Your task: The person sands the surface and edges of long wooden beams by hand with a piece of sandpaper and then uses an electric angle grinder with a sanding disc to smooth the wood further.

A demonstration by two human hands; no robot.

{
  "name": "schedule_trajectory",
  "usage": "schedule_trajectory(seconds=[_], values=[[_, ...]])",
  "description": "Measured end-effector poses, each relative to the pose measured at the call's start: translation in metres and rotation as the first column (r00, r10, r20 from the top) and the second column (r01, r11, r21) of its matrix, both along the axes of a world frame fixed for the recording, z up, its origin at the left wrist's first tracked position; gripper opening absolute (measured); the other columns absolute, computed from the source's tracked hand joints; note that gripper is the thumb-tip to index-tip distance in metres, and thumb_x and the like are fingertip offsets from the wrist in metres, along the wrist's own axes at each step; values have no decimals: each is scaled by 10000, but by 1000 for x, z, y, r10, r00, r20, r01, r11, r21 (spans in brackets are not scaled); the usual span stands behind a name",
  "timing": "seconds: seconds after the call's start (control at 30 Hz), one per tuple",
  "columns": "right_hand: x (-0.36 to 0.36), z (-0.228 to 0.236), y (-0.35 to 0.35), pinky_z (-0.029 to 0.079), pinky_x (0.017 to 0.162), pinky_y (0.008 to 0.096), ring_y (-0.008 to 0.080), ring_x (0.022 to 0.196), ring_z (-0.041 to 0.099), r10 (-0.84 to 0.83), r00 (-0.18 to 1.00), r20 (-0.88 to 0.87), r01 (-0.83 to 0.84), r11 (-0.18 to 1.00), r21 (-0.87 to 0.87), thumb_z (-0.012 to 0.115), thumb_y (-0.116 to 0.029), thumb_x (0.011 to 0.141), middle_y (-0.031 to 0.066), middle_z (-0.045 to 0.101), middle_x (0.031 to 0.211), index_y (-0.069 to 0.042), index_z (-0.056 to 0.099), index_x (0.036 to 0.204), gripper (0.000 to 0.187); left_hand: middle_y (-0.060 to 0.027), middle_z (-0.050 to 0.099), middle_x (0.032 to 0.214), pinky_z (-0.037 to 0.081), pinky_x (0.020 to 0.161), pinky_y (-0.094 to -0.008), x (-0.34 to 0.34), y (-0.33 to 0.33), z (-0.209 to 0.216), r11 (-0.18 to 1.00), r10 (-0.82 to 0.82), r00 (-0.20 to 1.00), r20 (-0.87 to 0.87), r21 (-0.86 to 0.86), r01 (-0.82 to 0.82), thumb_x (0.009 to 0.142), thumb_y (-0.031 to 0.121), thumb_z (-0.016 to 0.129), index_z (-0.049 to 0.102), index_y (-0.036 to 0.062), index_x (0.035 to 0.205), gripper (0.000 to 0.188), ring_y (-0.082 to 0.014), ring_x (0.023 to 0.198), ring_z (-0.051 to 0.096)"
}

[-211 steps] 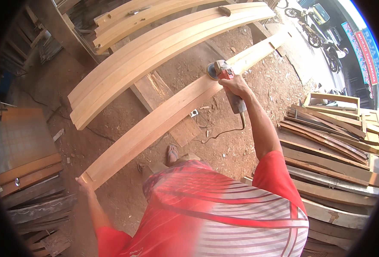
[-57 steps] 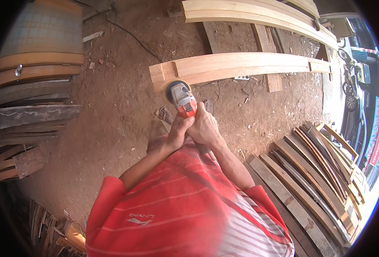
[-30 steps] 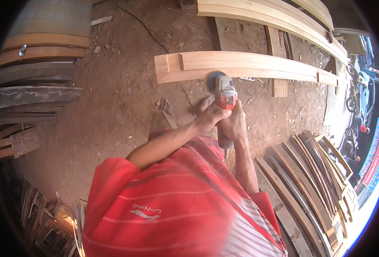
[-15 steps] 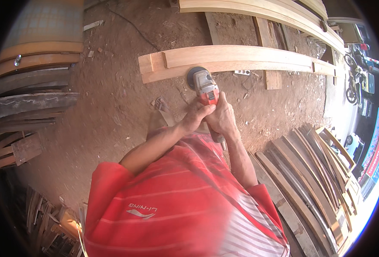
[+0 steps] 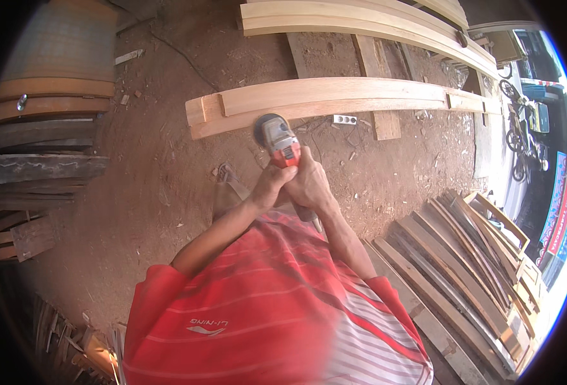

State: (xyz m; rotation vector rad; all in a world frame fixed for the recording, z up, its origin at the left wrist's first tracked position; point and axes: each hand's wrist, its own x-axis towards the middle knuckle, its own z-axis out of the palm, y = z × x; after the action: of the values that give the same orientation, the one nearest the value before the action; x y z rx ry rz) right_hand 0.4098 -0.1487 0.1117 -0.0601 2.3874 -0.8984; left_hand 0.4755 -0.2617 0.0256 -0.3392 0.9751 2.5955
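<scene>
An angle grinder (image 5: 277,137) with a red and grey body is held in both my hands. My left hand (image 5: 273,182) is closed around the front of its body, thumb on the red part. My right hand (image 5: 310,181) wraps the body from the other side, and the handle end sticks out below it. The round disc (image 5: 260,132) sits at the near edge of a long pale timber beam (image 5: 335,96), close to its left end. Whether the disc touches the wood I cannot tell. A recess is cut near each end of the beam.
More pale beams (image 5: 347,20) lie beyond. A white power strip (image 5: 344,119) rests on the dirt floor near a cross board (image 5: 386,124). Stacked planks (image 5: 450,269) stand at right, dark boards (image 5: 40,168) at left. A cable (image 5: 184,59) runs across the ground.
The whole view has shifted, so beam, grinder and hands appear further left and lower. Against the beam, the grinder has hardly moved. Both hands keep their hold.
</scene>
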Motion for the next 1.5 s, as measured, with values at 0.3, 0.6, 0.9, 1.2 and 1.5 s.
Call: schedule_trajectory(seconds=[0.3, 0.6, 0.9, 1.2, 1.5], values=[[-28, -8, 35, 548, 791, 594, 545, 907, 699, 87, 992, -87, -90, 995, -37, 665, -349, 875, 368, 699, 919, 67, 519, 1081, 487, -30, 628, 1273, 493, 1004, -326, -26, 34, 15, 991, 116, 992, 50, 56, -118, 1029, 275, 581, 511, 52, 1440, 472, -121, 1175, 603], [-96, -1, 183, 554, 823, 569, 533, 983, 705, -132, 984, -121, 136, 990, 26, 742, -381, 865, 359, 712, 987, 31, 536, 1159, 546, -9, 695, 1169, 513, 956, -305, -120, 185, -2, 991, -128, 991, -25, 38, 129, 1027, 338, 616, 684, 75, 1264, 360, -97, 1086, 640], [-103, -6, 212, 572, 810, 504, 475, 995, 733, -166, 983, -81, 166, 986, -9, 754, -366, 866, 328, 724, 1009, 28, 561, 1197, 550, -40, 598, 1374, 480, 1085, -379, -129, 202, 5, 972, -235, 971, -39, -7, 235, 1019, 359, 613, 521, 103, 1481, 537, -157, 1281, 571], [-84, -8, 117, 563, 801, 578, 526, 912, 711, 224, 974, -35, -226, 973, -53, 683, -382, 888, 364, 698, 917, 78, 504, 1068, 526, -42, 644, 1236, 515, 997, -342, -70, 115, 30, 971, 240, 968, 69, -26, -238, 1032, 268, 594, 593, 48, 1342, 381, -131, 1137, 625], [-116, 5, 192, 548, 805, 597, 550, 934, 700, 74, 997, -35, -72, 995, 65, 658, -390, 908, 377, 699, 945, 60, 493, 1125, 526, -32, 691, 1196, 542, 894, -328, -121, 194, 5, 999, 32, 999, -24, 12, -32, 1039, 338, 580, 631, 43, 1318, 409, -128, 1059, 655]])
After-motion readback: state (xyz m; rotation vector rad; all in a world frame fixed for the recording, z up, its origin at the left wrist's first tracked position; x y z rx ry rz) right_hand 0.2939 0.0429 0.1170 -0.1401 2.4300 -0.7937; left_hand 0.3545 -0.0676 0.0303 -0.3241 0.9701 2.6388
